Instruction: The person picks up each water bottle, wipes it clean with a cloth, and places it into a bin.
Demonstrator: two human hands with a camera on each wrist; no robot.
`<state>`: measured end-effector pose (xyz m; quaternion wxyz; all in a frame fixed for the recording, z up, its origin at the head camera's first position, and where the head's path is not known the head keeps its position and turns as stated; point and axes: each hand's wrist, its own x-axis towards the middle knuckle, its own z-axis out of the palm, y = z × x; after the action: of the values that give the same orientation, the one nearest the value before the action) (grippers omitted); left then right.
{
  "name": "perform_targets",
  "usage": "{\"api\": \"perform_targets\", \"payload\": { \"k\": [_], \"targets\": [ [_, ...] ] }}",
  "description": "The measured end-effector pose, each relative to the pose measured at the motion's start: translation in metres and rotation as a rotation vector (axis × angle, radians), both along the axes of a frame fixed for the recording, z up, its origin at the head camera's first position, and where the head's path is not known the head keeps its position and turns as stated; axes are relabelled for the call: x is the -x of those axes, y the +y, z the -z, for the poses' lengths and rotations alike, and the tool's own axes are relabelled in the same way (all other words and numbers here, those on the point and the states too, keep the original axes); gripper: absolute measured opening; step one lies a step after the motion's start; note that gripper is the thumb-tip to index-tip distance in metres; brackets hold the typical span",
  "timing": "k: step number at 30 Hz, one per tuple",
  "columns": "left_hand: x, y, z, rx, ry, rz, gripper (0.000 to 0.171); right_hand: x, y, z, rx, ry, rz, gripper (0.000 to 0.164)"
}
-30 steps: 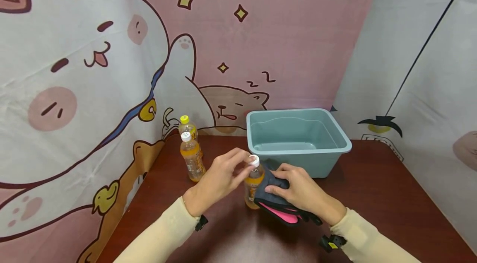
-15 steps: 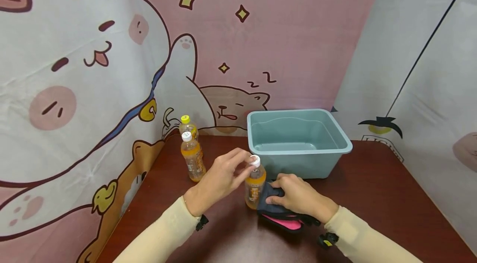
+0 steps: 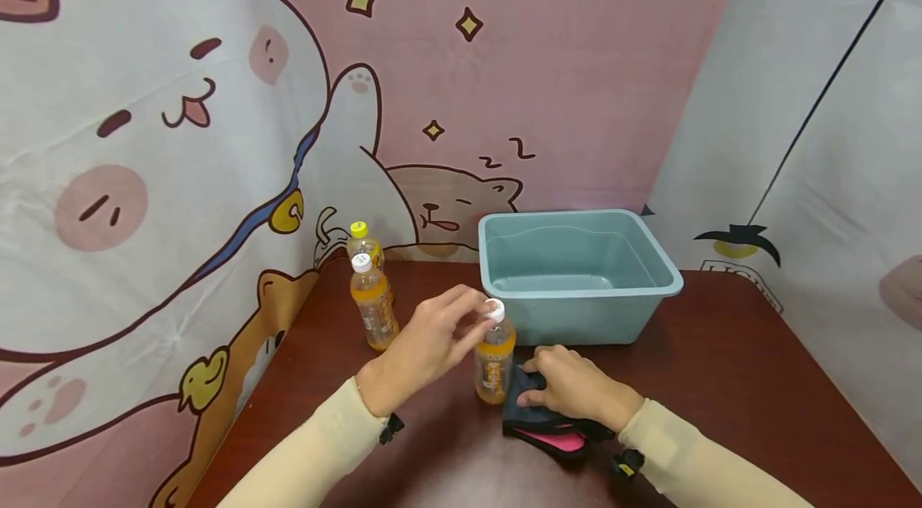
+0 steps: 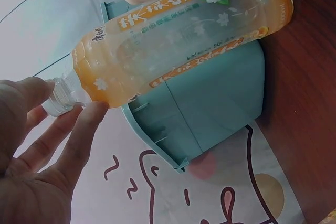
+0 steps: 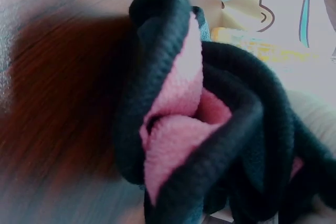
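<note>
1 bottle (image 3: 494, 370) stands vertical, cap (image 3: 495, 310) pointing up, left hand (image 3: 430, 332) pinching it, right hand (image 3: 574, 384) gripping grey fabric (image 3: 526, 414).

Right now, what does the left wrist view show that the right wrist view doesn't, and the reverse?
Only left wrist: the teal bin, and the left hand pinching the bottle at its cap.
Only right wrist: the pink lining of the dark cloth item; a washed-out yellowish patch there is too unclear to name.
Both: the table, the printed backdrop and the dark cloth item, just a sliver of it in the left wrist view.
</note>
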<state>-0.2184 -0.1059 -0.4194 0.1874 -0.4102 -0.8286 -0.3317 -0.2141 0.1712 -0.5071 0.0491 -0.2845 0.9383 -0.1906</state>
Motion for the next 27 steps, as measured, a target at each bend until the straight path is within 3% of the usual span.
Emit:
{"api": "perform_targets", "payload": {
  "k": [13, 27],
  "targets": [
    [-0.001, 0.001, -0.001, 0.010, 0.013, -0.008, 0.024, 0.002, 0.006, -0.004, 0.140, 0.033, -0.015, 0.055],
    [-0.001, -0.001, 0.001, 0.005, -0.004, -0.003, 0.026, -0.004, 0.008, -0.030, 0.342, 0.129, 0.014, 0.047]
  ]
}}
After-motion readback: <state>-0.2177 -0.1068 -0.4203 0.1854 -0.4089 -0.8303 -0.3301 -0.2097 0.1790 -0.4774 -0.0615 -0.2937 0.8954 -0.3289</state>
